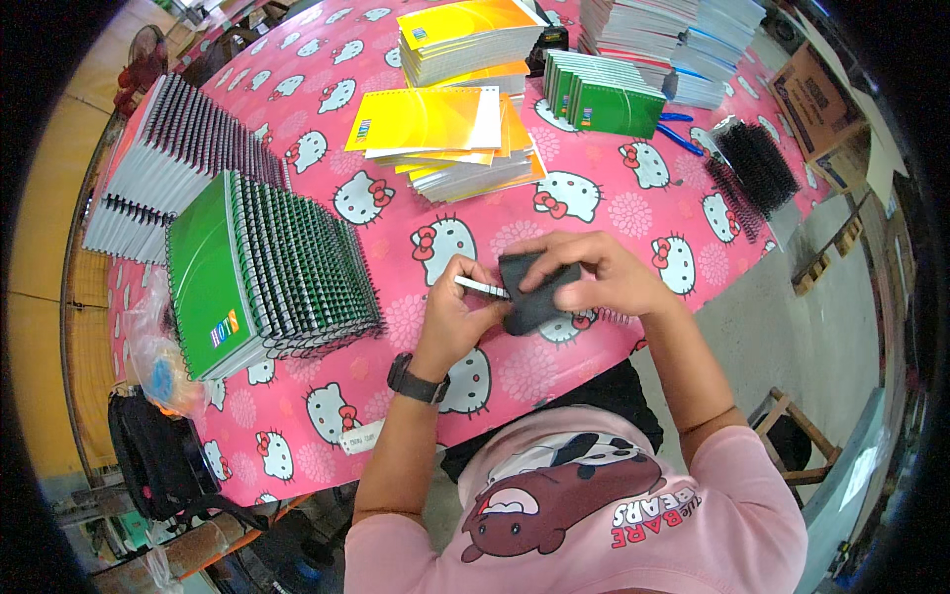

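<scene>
Black piece (532, 315), dull, flat, just above pink surface (394, 252), near front edge. Left hand (457, 315) pinches white strip (481, 288) at its left side; right hand (601, 275), fingers partly spread, grips black piece. Left, clear bag (148, 322) holds round yellowish thing (170, 388). Far right, cardboard box (813, 102).

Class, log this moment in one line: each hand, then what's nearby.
left hand: holds white strip | right hand: holds dark piece | nearby: green spiral notebooks, yellow-covered stacks
</scene>
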The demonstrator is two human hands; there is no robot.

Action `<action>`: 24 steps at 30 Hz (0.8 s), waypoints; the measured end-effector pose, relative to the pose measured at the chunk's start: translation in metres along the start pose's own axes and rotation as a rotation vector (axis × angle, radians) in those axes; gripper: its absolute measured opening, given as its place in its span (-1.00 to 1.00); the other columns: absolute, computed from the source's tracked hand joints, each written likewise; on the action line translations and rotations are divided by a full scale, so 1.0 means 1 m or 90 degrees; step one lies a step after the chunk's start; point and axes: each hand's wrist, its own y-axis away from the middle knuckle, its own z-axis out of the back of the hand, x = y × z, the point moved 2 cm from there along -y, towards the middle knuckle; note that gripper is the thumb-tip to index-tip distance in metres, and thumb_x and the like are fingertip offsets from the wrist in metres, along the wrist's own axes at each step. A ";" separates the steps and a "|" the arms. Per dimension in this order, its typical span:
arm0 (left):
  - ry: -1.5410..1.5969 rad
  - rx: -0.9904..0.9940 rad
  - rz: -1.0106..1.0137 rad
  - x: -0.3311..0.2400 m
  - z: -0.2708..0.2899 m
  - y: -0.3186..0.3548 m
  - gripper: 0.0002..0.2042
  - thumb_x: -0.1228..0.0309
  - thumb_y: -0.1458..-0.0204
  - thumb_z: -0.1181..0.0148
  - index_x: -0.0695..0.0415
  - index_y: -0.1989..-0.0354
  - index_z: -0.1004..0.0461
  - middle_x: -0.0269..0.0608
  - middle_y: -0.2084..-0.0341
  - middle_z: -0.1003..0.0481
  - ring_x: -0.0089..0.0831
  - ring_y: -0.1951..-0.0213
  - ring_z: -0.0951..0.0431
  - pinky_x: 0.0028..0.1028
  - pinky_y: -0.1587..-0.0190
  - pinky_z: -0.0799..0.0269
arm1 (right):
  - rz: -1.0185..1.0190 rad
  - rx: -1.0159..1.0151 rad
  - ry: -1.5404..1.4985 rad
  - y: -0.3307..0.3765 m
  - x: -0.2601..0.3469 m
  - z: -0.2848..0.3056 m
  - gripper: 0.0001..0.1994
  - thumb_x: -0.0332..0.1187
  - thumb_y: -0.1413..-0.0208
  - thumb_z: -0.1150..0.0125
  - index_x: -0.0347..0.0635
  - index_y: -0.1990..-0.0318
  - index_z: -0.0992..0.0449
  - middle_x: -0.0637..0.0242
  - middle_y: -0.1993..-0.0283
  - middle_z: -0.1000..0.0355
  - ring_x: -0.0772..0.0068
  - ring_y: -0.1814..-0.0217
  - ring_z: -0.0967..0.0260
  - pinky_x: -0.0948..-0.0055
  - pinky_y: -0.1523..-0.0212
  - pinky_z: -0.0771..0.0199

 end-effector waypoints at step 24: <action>0.085 -0.116 -0.110 -0.064 -0.019 0.006 -0.72 0.63 0.24 -0.37 0.18 0.45 -0.32 -0.35 0.49 -0.40 -0.64 0.43 -0.40 -0.61 0.35 -0.36 | 0.156 -0.065 0.363 0.020 0.043 -0.039 -0.57 -0.25 0.10 -0.28 -0.25 0.07 -0.39 0.03 0.22 -0.39 0.01 0.14 -0.35 0.18 0.09 -0.34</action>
